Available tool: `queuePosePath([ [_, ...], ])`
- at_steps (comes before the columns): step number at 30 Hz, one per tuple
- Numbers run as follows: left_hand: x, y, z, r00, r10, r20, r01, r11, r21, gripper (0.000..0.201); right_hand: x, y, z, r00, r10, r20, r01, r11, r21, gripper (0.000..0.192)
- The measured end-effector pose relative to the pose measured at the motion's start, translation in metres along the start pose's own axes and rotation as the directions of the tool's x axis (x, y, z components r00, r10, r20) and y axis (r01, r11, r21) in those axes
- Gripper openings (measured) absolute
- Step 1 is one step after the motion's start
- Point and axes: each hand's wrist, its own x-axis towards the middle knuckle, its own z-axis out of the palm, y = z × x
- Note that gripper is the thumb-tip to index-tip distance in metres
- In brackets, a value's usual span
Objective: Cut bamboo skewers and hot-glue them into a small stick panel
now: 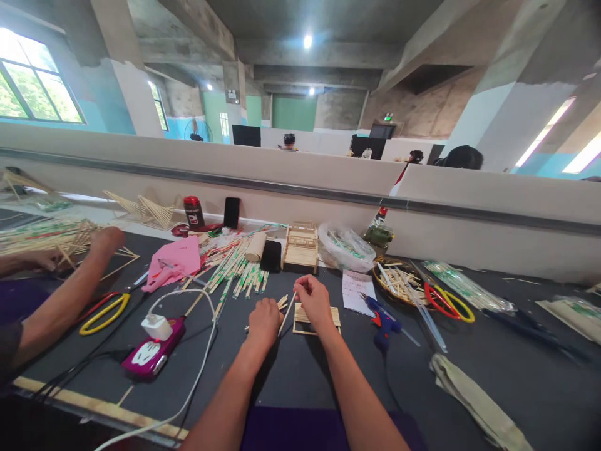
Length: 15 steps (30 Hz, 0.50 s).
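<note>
On my feed the right hand (312, 300) pinches a thin stick (287, 314) beside a slatted frame (334, 317), which lies between the tabletop's (225, 379) near and far edges. My left hand (263, 322) curls over short sticks (282, 302); I cannot tell whether it grips them. Toward the far edge stands a stick model (300, 250).

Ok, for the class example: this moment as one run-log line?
right hand: pinches thin stick; left hand: at short sticks, grip unclear; slatted panel: beneath right hand; glue gun: on table
</note>
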Motion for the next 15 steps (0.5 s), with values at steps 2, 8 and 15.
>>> queuePosePath([
  [2,0.002,-0.004,-0.001,0.999,-0.036,0.001,0.036,0.998,-0.047,0.025,0.002,0.004,0.007,0.999,-0.042,-0.016,0.040,0.995,-0.093,0.010],
  [8,0.013,-0.021,0.010,0.999,-0.037,-0.011,0.027,0.882,-0.470,0.018,-0.005,0.018,0.021,0.998,0.057,-0.014,-0.058,0.997,-0.057,0.010],
  [15,0.011,0.000,0.026,0.991,0.133,-0.011,-0.045,0.253,-0.966,0.033,-0.007,0.019,0.014,0.993,0.027,-0.119,-0.025,1.000,0.010,0.016],
])
